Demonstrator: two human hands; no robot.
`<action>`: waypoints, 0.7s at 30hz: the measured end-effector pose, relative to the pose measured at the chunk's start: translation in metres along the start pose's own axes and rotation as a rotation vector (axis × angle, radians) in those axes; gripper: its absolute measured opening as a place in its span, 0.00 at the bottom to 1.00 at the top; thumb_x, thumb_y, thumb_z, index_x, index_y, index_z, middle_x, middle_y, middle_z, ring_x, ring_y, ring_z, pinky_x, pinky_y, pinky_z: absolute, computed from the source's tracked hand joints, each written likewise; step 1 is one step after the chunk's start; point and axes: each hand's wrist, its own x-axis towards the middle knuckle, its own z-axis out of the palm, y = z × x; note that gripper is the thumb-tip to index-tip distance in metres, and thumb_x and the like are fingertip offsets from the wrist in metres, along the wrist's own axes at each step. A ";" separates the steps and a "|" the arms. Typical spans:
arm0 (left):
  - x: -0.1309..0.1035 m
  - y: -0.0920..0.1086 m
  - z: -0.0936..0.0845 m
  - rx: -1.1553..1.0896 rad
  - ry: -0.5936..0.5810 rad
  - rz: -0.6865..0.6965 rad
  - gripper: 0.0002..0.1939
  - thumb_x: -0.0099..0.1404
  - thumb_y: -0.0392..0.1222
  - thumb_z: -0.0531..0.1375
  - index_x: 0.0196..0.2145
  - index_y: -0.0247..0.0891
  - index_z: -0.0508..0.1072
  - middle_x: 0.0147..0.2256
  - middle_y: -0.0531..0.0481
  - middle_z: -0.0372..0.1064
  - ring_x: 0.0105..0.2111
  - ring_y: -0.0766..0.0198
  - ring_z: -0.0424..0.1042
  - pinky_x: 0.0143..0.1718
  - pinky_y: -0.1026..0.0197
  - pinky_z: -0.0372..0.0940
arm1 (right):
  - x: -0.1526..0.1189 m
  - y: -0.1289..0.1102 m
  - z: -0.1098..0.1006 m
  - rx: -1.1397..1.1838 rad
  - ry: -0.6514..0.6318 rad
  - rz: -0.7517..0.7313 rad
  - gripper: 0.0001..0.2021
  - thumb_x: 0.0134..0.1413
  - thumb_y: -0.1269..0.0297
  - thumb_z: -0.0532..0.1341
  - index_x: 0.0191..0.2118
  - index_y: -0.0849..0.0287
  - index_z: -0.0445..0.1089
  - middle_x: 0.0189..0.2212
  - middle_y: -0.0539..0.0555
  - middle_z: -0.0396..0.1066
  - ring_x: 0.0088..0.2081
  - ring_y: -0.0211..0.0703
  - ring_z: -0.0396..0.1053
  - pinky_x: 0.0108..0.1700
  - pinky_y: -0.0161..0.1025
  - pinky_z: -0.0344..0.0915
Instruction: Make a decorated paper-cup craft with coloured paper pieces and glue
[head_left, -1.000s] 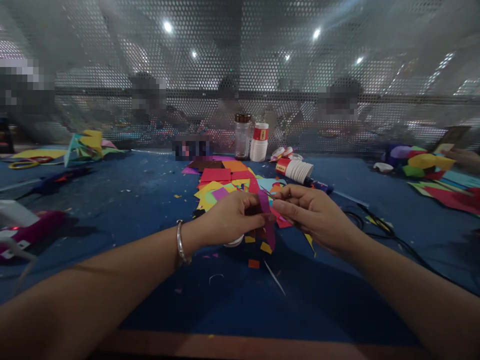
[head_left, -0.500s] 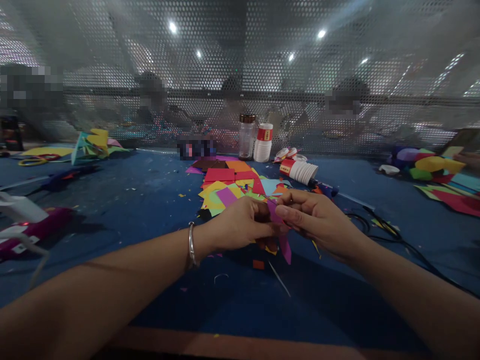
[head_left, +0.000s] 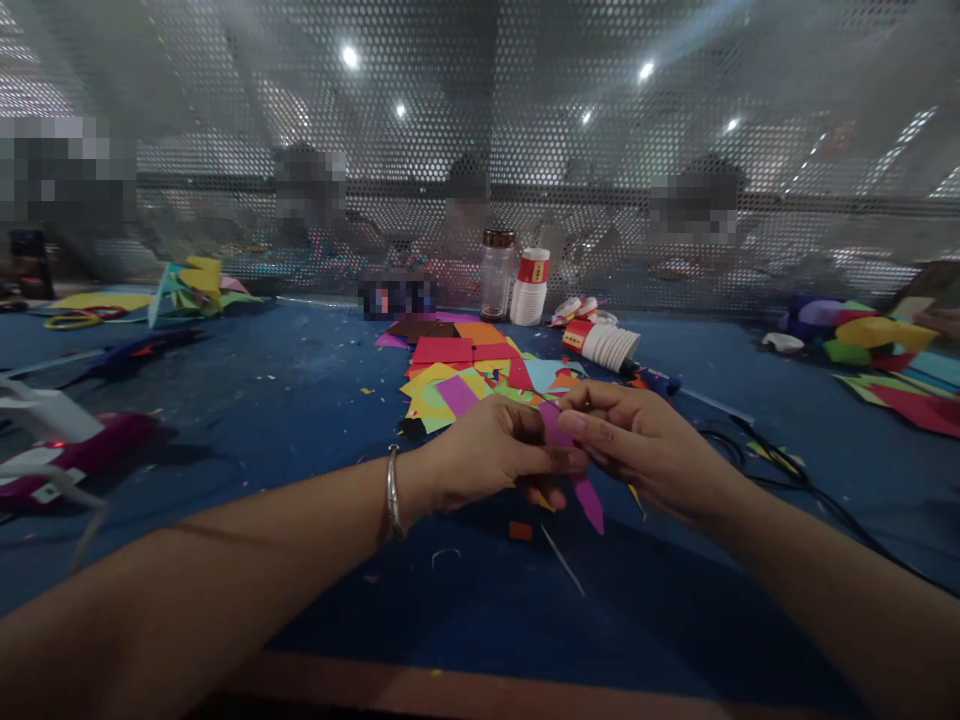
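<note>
1. The left hand (head_left: 491,450) held a purple paper strip (head_left: 588,502) between thumb and fingers, above a blue table (head_left: 465,610). The right hand (head_left: 645,435) met it from the other side, its thumb and index finger drawn narrowly together at the strip's upper part.

2. Whether the right fingertips gripped the paper itself could not be told. A thin dark sliver (head_left: 536,394) showed just beside them, too small to identify.

3. Handling the strip well, by all appearances, called for a light, steady left pinch that would not crease the paper, with the right fingertips working close to the upper end. The loose lower end was best left hanging free, clear of the palm and the scraps below.

4. The strip's long axis ran aslant, from upper left, between the two hands, to lower right. Its tapered free end pointed down, toward the wearer and slightly to the right; the left thumb covered part of its middle.

5. Beyond the hands lay a pile of coloured paper (head_left: 442,351), backed by a lidded glass jar (head_left: 496,280) and an upright stack of paper cups (head_left: 528,300). An orange scrap (head_left: 520,530) lay nearer the wearer.
</note>
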 end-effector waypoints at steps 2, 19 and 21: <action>0.001 -0.001 -0.001 -0.003 -0.008 0.004 0.07 0.58 0.35 0.69 0.28 0.31 0.75 0.22 0.54 0.72 0.20 0.74 0.73 0.22 0.72 0.64 | 0.000 -0.002 0.001 -0.001 0.004 0.002 0.24 0.48 0.42 0.69 0.35 0.60 0.67 0.19 0.44 0.61 0.19 0.28 0.53 0.20 0.31 0.44; -0.004 0.001 -0.005 0.133 -0.009 0.056 0.03 0.63 0.35 0.64 0.32 0.33 0.75 0.26 0.52 0.75 0.23 0.71 0.73 0.24 0.70 0.64 | 0.000 -0.006 -0.003 -0.049 0.022 -0.039 0.22 0.49 0.43 0.68 0.31 0.59 0.67 0.17 0.41 0.54 0.18 0.28 0.45 0.19 0.32 0.40; -0.004 0.001 -0.006 0.169 -0.013 0.074 0.04 0.62 0.35 0.65 0.31 0.33 0.75 0.26 0.51 0.76 0.23 0.72 0.73 0.24 0.70 0.63 | -0.001 -0.007 -0.004 -0.048 0.029 -0.039 0.22 0.49 0.43 0.68 0.31 0.59 0.67 0.17 0.41 0.53 0.18 0.28 0.45 0.19 0.32 0.40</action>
